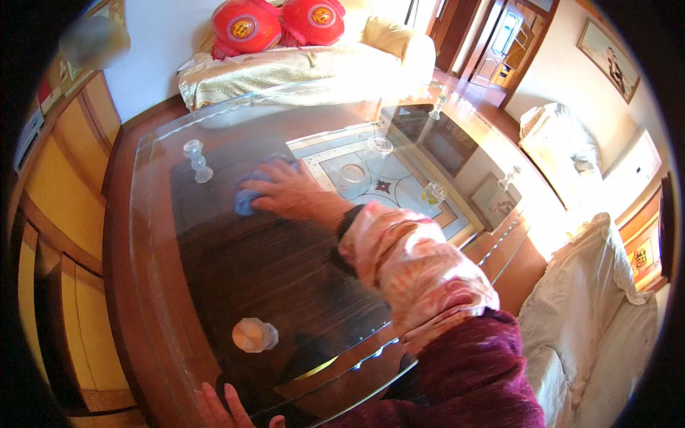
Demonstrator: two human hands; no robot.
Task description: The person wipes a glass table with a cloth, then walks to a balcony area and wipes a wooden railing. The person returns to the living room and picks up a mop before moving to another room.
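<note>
My right hand (pixel 291 192) presses a blue cloth (pixel 246 200) flat against a clear glass tabletop (pixel 257 267). Its fingers are spread over the cloth, which shows at the left of the palm and fingertips. Over that forearm runs a pink and white patterned sleeve cover (pixel 417 257), above a maroon sleeve. At the bottom rim, my left hand (pixel 230 409) lies by the near edge of the glass, fingers apart, holding nothing; the picture's edge cuts off part of it. Beyond my right wrist stand a glass cup (pixel 353 179), a taller clear vessel (pixel 378 155) and a small patterned glass (pixel 433 193).
Faceted clear supports (pixel 198 163) show near the table's corners. Through the glass appear a dark wooden surface and a patterned panel (pixel 382 187). A covered sofa (pixel 299 69) with red cushions (pixel 249 27) stands beyond, a draped seat (pixel 583 321) at right, wooden cabinets (pixel 67 187) at left.
</note>
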